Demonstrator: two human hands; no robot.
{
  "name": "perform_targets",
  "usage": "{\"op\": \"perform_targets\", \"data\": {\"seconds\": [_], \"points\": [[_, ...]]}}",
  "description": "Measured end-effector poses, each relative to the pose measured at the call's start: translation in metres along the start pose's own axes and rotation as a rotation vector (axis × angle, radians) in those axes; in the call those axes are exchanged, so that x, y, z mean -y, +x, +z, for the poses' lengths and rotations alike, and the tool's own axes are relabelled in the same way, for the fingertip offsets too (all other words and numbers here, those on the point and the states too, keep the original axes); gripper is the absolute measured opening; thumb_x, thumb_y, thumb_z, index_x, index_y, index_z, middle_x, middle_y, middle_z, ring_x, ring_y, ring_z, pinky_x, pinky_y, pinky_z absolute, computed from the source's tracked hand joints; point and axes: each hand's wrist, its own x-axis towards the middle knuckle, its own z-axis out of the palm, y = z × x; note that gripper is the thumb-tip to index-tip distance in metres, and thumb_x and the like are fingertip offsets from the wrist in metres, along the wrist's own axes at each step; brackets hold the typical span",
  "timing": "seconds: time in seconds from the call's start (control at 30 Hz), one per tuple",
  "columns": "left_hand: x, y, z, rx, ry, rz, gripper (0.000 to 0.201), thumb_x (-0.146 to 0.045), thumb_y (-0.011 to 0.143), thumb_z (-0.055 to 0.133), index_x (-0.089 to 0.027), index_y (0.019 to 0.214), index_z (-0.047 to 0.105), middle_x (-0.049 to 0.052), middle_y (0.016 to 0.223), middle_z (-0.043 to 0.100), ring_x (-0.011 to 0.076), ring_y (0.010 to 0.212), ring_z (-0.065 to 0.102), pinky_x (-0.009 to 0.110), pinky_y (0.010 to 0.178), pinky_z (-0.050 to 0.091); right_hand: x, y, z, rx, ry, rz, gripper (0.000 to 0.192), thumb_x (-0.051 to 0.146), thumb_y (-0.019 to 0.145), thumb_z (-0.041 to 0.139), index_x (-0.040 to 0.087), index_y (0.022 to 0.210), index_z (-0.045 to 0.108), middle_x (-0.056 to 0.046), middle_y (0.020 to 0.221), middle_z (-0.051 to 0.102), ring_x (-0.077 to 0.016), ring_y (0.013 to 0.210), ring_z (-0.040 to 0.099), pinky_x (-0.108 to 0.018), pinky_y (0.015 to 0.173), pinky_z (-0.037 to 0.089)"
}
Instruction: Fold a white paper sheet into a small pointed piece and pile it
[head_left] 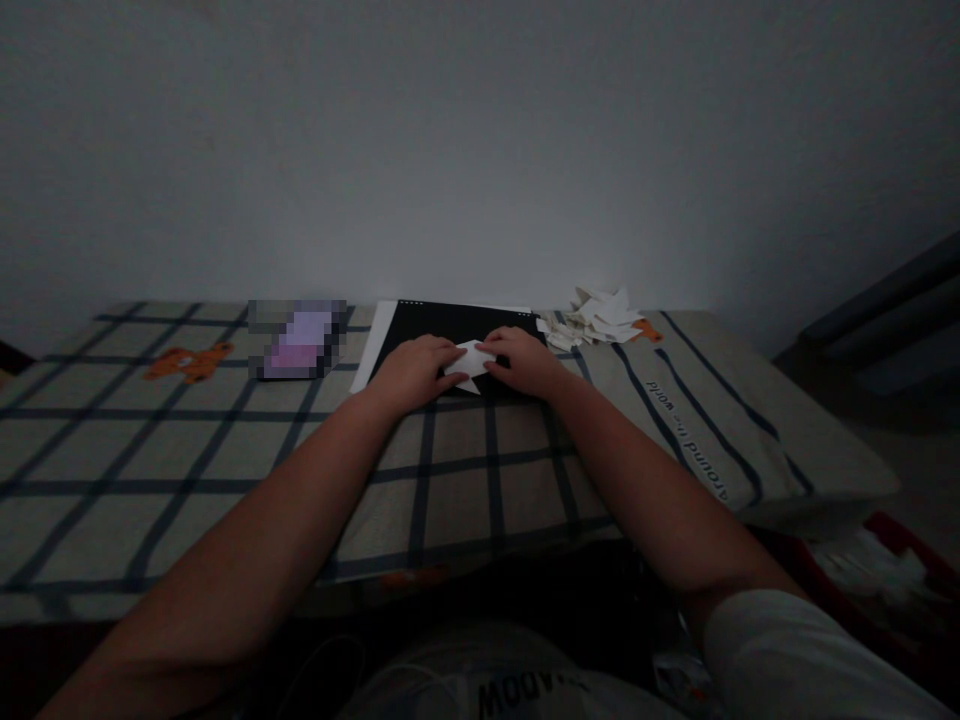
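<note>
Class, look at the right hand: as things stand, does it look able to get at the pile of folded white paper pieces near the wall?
Probably yes. The right hand rests on the white paper, and the pile of folded pieces lies just beyond it to the right, with only bare checked cloth between them.

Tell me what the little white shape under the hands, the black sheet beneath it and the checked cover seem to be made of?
The white shape, pressed by the left hand and right hand, looks like thin matte paper: sharp points and creases. The black sheet seems to be smooth card or a mat, flat with straight edges; hard to tell which. The checked cover looks like soft woven cloth, draping over the edge.
</note>
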Motion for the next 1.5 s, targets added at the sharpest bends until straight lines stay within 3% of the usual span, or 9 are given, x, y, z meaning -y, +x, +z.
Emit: {"op": "perform_targets", "data": {"seconds": [0.07, 0.2, 0.37, 0.5, 0.67, 0.77, 0.97, 1.13, 1.5], "points": [[0.001, 0.0, 0.0, -0.002, -0.001, 0.005, 0.045, -0.049, 0.099, 0.05, -0.02, 0.129, 0.067, 0.01, 0.13, 0.068, 0.0275, 0.117, 0.062, 0.039, 0.098, 0.049, -0.001, 0.0, 0.002, 0.027, -0.037, 0.052, 0.041, 0.026, 0.096, 0.057, 0.017, 0.135, 0.065, -0.015, 0.134, 0.063, -0.0253, 0.121, 0.055, -0.039, 0.1, 0.041], [0.0, 0.001, -0.002, 0.002, 0.024, -0.001, 0.046, -0.049, 0.099, 0.05, -0.018, 0.126, 0.07, 0.011, 0.127, 0.069, 0.0289, 0.113, 0.063, 0.041, 0.096, 0.049, -0.001, 0.0, 0.002, 0.059, -0.055, 0.072, 0.039, 0.026, 0.097, 0.056, 0.018, 0.134, 0.066, -0.014, 0.133, 0.065, -0.0258, 0.12, 0.055, -0.04, 0.1, 0.041], [-0.002, 0.002, -0.005, 0.001, 0.055, -0.045, 0.042, -0.045, 0.1, 0.049, -0.017, 0.122, 0.072, 0.011, 0.123, 0.071, 0.0291, 0.11, 0.065, 0.043, 0.1, 0.046, 0.0, 0.001, 0.003, 0.026, 0.003, 0.024, 0.036, 0.024, 0.097, 0.054, 0.017, 0.127, 0.071, -0.012, 0.121, 0.07, -0.0239, 0.112, 0.057, -0.038, 0.097, 0.041], [0.001, 0.003, -0.002, 0.025, 0.053, -0.042, 0.041, -0.041, 0.101, 0.047, -0.016, 0.122, 0.071, 0.011, 0.125, 0.07, 0.0292, 0.115, 0.064, 0.047, 0.108, 0.042, -0.001, 0.002, 0.004, 0.033, 0.088, -0.06, 0.037, 0.012, 0.09, 0.054, 0.019, 0.12, 0.075, -0.009, 0.117, 0.072, -0.0222, 0.111, 0.059, -0.038, 0.099, 0.041], [0.006, 0.001, 0.001, 0.038, -0.061, -0.029, 0.042, -0.04, 0.101, 0.045, -0.018, 0.127, 0.069, 0.01, 0.132, 0.065, 0.0247, 0.119, 0.062, 0.036, 0.102, 0.048, -0.006, 0.003, 0.004, 0.057, 0.138, -0.111, 0.037, 0.009, 0.089, 0.057, 0.019, 0.12, 0.075, -0.01, 0.116, 0.072, -0.0221, 0.109, 0.059, -0.039, 0.099, 0.042], [0.006, 0.0, 0.003, 0.044, -0.12, -0.019, 0.042, -0.04, 0.101, 0.045, -0.02, 0.128, 0.068, 0.009, 0.135, 0.064, 0.024, 0.121, 0.062, 0.035, 0.104, 0.048, -0.009, 0.003, 0.004, 0.048, 0.145, -0.101, 0.033, 0.014, 0.091, 0.061, 0.02, 0.12, 0.075, -0.011, 0.115, 0.071, -0.0226, 0.108, 0.059, -0.039, 0.097, 0.044], [0.009, 0.003, 0.008, 0.015, -0.205, 0.068, 0.041, -0.04, 0.101, 0.045, -0.02, 0.126, 0.07, 0.009, 0.133, 0.066, 0.024, 0.12, 0.061, 0.038, 0.105, 0.047, -0.006, 0.004, 0.004, 0.033, 0.165, -0.113, 0.02, 0.021, 0.094, 0.062, 0.02, 0.105, 0.079, -0.01, 0.111, 0.071, -0.0219, 0.107, 0.059, -0.038, 0.096, 0.044], [0.01, 0.003, 0.007, -0.048, -0.1, 0.056, 0.038, -0.043, 0.098, 0.053, -0.019, 0.117, 0.075, 0.01, 0.123, 0.071, 0.0287, 0.116, 0.061, 0.043, 0.101, 0.049, 0.0, 0.005, -0.002, 0.049, 0.162, -0.129, 0.017, 0.016, 0.092, 0.06, 0.016, 0.094, 0.078, -0.009, 0.101, 0.074, -0.0196, 0.099, 0.062, -0.034, 0.094, 0.044], [0.014, 0.002, 0.009, -0.033, -0.122, 0.073, 0.036, -0.041, 0.099, 0.052, -0.019, 0.114, 0.077, 0.009, 0.125, 0.072, 0.0263, 0.116, 0.063, 0.04, 0.104, 0.049, 0.003, 0.005, 0.001, -0.032, 0.011, 0.15, 0.026, 0.032, 0.094, 0.058, 0.015, 0.08, 0.073, -0.008, 0.085, 0.071, -0.0193, 0.082, 0.057, -0.03, 0.074, 0.038]]}}
